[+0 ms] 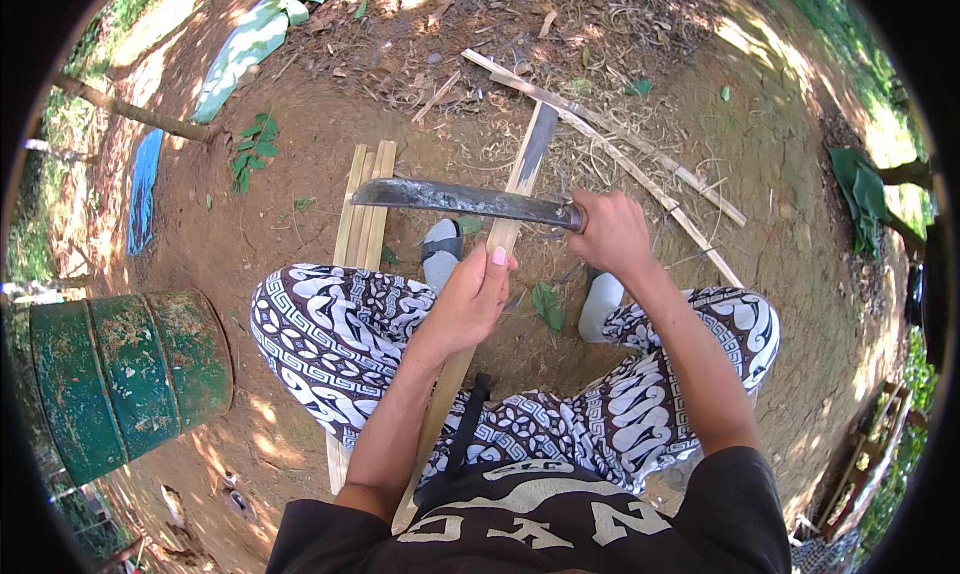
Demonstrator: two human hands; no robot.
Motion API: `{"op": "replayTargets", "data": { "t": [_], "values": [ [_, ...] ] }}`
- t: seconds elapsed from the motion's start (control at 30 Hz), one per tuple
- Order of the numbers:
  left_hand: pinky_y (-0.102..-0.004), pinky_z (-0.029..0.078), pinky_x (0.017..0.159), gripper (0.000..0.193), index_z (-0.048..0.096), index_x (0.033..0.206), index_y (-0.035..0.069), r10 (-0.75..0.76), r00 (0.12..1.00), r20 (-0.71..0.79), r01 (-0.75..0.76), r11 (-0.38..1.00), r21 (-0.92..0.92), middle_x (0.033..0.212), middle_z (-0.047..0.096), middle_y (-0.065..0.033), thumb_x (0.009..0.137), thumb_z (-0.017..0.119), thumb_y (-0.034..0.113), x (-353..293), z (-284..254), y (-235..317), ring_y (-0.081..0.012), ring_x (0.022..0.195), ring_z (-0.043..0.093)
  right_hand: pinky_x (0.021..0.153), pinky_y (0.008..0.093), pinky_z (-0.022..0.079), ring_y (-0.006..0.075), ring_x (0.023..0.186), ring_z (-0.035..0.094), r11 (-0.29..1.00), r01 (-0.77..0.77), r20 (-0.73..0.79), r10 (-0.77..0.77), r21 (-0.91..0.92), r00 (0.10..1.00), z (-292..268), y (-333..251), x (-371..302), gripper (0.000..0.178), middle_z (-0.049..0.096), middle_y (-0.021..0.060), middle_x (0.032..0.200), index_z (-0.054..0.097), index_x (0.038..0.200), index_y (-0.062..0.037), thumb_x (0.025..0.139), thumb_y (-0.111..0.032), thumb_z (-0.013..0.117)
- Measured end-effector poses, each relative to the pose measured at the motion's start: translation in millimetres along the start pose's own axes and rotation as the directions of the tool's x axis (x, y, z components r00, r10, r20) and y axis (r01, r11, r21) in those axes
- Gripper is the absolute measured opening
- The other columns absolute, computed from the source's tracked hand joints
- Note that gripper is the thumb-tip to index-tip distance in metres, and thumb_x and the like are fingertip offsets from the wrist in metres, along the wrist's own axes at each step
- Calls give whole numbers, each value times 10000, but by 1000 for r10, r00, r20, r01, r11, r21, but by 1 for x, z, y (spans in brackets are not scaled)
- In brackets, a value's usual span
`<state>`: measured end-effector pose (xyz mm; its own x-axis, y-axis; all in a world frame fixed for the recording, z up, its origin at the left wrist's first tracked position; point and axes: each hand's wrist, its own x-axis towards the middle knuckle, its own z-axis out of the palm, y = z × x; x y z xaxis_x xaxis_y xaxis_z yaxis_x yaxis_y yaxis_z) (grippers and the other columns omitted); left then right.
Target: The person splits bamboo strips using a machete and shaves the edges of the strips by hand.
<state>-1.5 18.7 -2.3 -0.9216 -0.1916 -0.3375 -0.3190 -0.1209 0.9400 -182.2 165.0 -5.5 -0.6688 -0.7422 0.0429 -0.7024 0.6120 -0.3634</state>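
Outdoor work yard: sunlight is dappling bare earth (225,259), shavings (590,164) are littering it, rusty green drum (135,379) is standing left, greenery (845,39) is crowding edges!

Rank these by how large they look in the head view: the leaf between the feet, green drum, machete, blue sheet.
1. Green drum
2. Machete, held in the right hand
3. Blue sheet
4. Leaf
Apparent size only; differing distances from the camera could mislead.
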Motion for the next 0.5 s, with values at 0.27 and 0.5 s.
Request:
{"op": "replayTargets", "data": {
  "t": [0.27, 0.5],
  "values": [
    [-226, 295, 391, 348, 469, 1065, 65, -23, 999, -37, 24, 999, 36, 656, 362, 43, 1091, 314, 376, 8, 0, -25, -39, 459, 310, 638, 487, 548, 376, 665, 678, 999, -10, -31, 8, -47, 999, 49, 53, 24, 189, 666, 190, 685, 662, 828, -53, 736, -217, 683],
    [-229, 306, 377, 414, 479, 1076, 52, -181, 970, 160, 214, 953, -216, 634, 353, 40, 1082, 315, 432, 2, -5, 4, -51, 415, 312, 653, 492, 496, 399, 685, 658, 696, -613, -211, 708, 373, 674, 21, 134, 43, 285, 659, 261, 737, 667, 799, 30, 851, -226, 552]
  ]
}}
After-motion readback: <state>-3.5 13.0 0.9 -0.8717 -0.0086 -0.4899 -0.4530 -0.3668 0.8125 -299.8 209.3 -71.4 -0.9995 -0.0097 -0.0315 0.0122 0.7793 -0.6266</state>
